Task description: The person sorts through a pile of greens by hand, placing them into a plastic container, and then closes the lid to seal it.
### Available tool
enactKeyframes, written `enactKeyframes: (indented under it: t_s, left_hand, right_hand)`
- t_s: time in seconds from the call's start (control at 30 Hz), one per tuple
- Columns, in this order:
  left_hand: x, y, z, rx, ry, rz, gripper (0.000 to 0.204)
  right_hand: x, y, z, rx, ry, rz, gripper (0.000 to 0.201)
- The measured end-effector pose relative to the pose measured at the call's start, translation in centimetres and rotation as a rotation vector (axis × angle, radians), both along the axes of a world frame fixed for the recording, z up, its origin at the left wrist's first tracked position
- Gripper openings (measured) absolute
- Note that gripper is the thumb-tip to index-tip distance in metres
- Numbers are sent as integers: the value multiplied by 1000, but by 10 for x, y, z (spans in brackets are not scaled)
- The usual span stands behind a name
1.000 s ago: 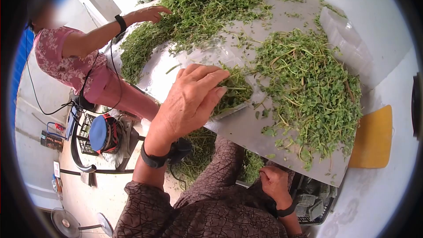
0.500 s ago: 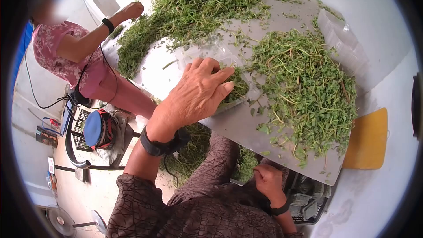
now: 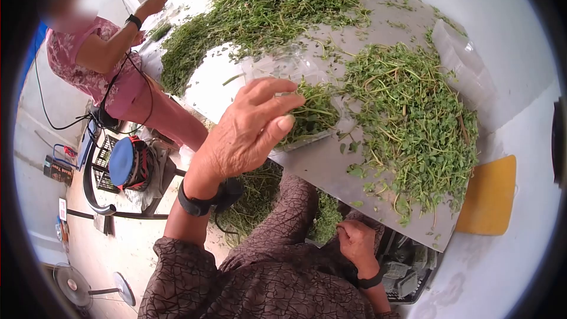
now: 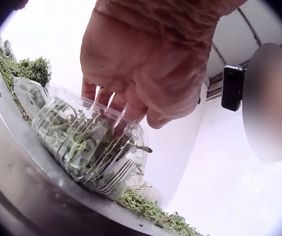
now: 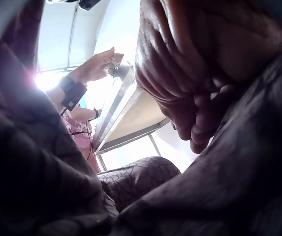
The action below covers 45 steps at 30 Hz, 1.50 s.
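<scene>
My left hand (image 3: 239, 127) reaches over a clear plastic box (image 4: 131, 172) at the front edge of the grey table (image 3: 313, 171). Green leafy sprigs (image 3: 319, 109) fill the box, and its transparent lid (image 3: 289, 62) stands open behind. In the left wrist view, the fingers extend down over the box's far rim, at the greens, without curling round anything. My right hand (image 3: 360, 242) rests on my lap beside the thigh, its fingers loosely curled and holding nothing. A loose pile of greens (image 3: 413, 124) lies to the right of the box.
A larger heap of greens (image 3: 283, 6) covers the back of the table. Stacked clear plastic boxes (image 3: 463, 62) stand by the wall. A yellow board (image 3: 490, 198) is at the right. Another person (image 3: 94, 53) stands at the left. A crate (image 3: 407, 277) holds filled packs below the table.
My left hand dipped toward the box, then drew back slightly, showing more of the greens. The other person's arm has moved leftward from the large heap. My right hand stays on my lap.
</scene>
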State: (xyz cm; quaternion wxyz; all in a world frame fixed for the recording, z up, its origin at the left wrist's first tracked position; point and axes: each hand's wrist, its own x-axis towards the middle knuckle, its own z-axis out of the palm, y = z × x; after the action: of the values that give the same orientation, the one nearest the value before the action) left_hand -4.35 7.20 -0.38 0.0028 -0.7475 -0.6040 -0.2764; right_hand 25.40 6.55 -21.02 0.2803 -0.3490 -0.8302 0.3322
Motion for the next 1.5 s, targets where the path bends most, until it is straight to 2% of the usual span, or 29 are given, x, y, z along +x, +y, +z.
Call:
enactKeyframes:
  t_s: [0.17,0.3,0.37,0.5,0.67,0.8,1.03,1.13,1.2,1.33,1.43,1.5]
  left_hand:
    - [6,6,-13,-111,82,-15,46]
    - [7,6,-13,-93,67,-9,46]
    - [7,4,-13,-27,-118,-46,45]
    - [2,-6,-8,-15,-232,6,43]
    - [-1,-4,-15,-24,-33,-35,38]
    - [8,-1,-12,-49,39,17,39]
    - [12,2,-15,-25,41,15,44]
    - [6,1,-12,16,-48,-3,47]
    - [6,1,-10,17,40,-12,49]
    - [8,9,-17,-55,63,-64,51]
    - [8,5,-19,-29,-26,-22,54]
    - [2,-5,-16,21,-255,14,57]
  right_hand:
    - [-3,0,5,21,-11,-5,9]
    - [-2,-2,4,7,-3,-13,9]
    - [-2,-2,5,12,1,-13,9]
    - [-2,-3,9,-22,-34,-27,9]
    - [-3,-4,7,-20,-38,-31,9]
    - [-3,-3,2,21,-31,-29,8]
    - [-3,-5,3,35,-35,-44,7]
    - [-3,-6,3,5,-43,-65,9]
    - [-3,-6,3,23,-49,-61,8]
    - [-3,-5,-1,65,-54,-47,8]
    - [-2,-6,-3,60,-67,-53,8]
    - [-1,-7,0,50,-75,-59,8]
